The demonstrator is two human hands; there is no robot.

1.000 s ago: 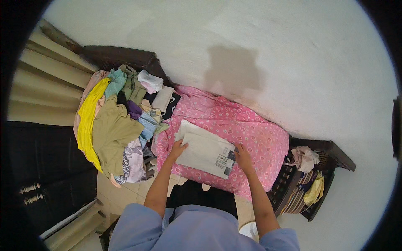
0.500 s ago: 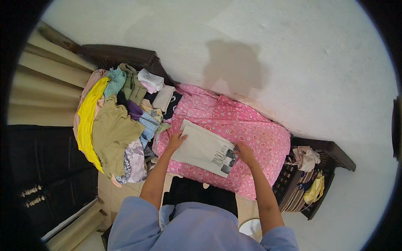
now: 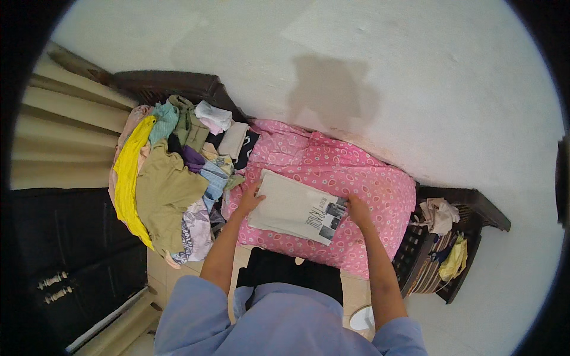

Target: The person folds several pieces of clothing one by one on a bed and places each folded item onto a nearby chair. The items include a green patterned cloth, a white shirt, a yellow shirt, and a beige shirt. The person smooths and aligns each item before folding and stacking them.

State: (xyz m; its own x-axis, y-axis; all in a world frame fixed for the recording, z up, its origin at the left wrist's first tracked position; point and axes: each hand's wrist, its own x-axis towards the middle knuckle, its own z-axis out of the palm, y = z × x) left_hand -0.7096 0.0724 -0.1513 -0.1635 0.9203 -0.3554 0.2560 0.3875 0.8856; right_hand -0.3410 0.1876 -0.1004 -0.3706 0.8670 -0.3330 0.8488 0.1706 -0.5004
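A cream T-shirt [image 3: 288, 204] with a dark printed picture and lettering near its right end lies folded into a rectangle on the pink patterned bedding. At its left edge rests my left hand [image 3: 249, 199], thumb apart from the fingers and lying on the cloth. My right hand [image 3: 358, 211] pinches the upper right corner beside the print; its fingertips are partly hidden.
To the left a big heap of clothes holds a yellow garment [image 3: 132, 178] and an olive shirt [image 3: 169, 193]. Small folded pieces [image 3: 233, 139] lie by the dark wooden headboard [image 3: 172, 83]. A dark rack [image 3: 457, 207] with draped cloths stands right. Black cabinet doors [image 3: 71, 237] stand left.
The shirt's right end has shifted slightly right and lies straighter, my right hand moving with it. My left hand stays at the left edge. The whole view has tilted a little.
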